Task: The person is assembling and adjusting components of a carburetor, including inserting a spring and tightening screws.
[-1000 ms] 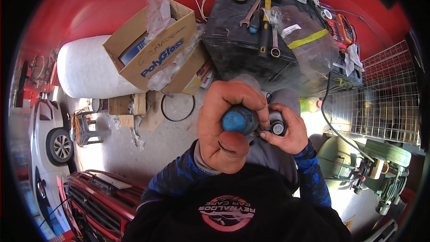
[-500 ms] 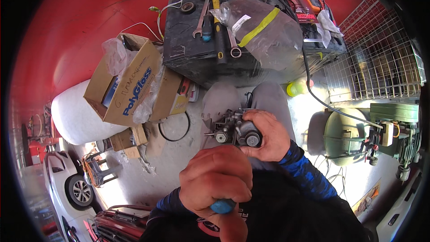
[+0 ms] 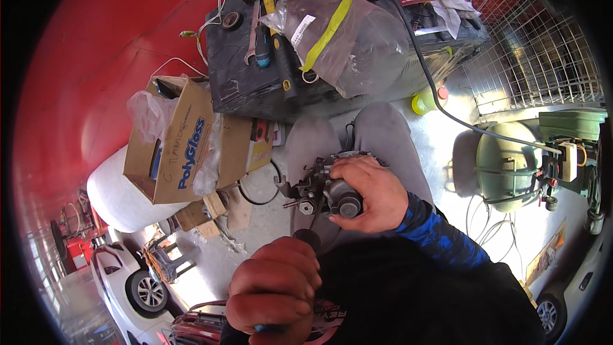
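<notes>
A grey metal carburetor [image 3: 317, 182] sits over my lap, its round dark cap facing me. My right hand [image 3: 373, 195] is closed around its right side, with the thumb by the cap and the fingers over the top. Below and to the left, my left hand [image 3: 274, 286] makes a fist around a screwdriver [image 3: 308, 237]. The black front of its handle and a thin shaft show, and a bit of blue peeks out below the fist. The shaft points up to the carburetor's lower side; whether its tip touches a screw cannot be seen.
Ahead stands a black-covered table [image 3: 236, 83] bearing a hammer [image 3: 281, 57], a wrench [image 3: 252, 38], another screwdriver [image 3: 262, 48] and a clear plastic bag [image 3: 357, 45]. A cardboard box [image 3: 182, 147] is at left. At right are a green compressor tank [image 3: 507, 166] and a wire rack [image 3: 530, 57].
My left fist has moved down and left, uncovering the screwdriver's black front and shaft below the carburetor. The right hand keeps its hold. The whole view has tilted and shifted.
</notes>
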`<action>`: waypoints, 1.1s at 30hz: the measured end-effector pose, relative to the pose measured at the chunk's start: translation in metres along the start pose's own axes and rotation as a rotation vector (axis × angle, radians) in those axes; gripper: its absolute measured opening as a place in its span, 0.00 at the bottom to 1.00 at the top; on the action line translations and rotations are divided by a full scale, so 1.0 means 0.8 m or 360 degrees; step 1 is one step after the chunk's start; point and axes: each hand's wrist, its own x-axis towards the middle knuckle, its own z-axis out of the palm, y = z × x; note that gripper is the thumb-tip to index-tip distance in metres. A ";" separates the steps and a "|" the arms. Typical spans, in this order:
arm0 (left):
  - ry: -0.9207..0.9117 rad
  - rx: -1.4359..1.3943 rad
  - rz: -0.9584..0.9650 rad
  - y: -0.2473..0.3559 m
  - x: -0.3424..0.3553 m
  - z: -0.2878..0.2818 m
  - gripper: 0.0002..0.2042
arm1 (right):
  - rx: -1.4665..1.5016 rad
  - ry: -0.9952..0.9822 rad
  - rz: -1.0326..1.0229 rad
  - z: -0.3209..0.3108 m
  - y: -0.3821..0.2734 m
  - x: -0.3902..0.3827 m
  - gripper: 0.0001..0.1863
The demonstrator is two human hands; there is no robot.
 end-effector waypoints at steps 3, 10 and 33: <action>-0.0851 -0.0364 -0.0113 -0.015 0.057 -0.032 0.25 | 0.0015 -0.0048 -0.0066 -0.003 0.002 -0.005 0.34; -0.0113 0.0201 -0.0093 0.001 -0.006 0.017 0.29 | -0.0014 -0.0015 0.0115 -0.003 -0.009 0.000 0.35; -0.0662 -0.0080 -0.0115 -0.006 0.016 -0.023 0.15 | 0.0149 -0.0041 -0.0044 0.005 0.011 -0.003 0.32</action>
